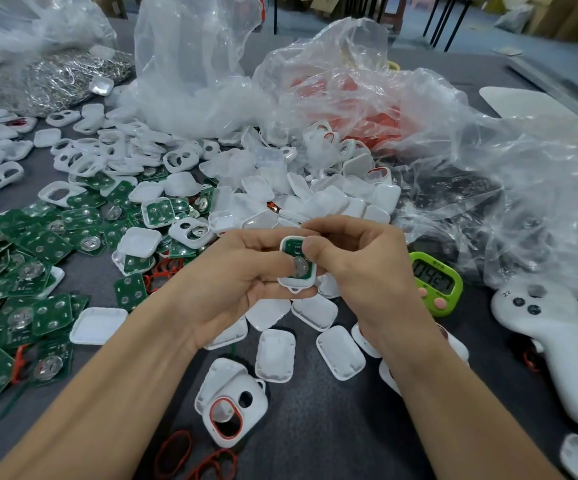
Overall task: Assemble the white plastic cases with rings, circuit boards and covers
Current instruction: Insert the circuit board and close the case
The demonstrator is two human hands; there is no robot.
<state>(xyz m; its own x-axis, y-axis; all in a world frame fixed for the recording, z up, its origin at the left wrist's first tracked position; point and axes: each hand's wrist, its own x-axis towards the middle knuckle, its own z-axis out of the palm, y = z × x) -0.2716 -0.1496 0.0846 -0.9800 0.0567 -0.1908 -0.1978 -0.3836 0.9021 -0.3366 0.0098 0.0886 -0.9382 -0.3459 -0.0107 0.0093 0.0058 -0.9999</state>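
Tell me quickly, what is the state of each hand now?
Left hand: holds the white case with a green circuit board in it.
Right hand: pinches the same case, thumb on the board.

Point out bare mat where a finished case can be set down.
Best: the grey mat between the red-ringed case and the white controller, below the loose covers. Crowded: circuit boards at left, cover pile and plastic bags beyond the held white case.
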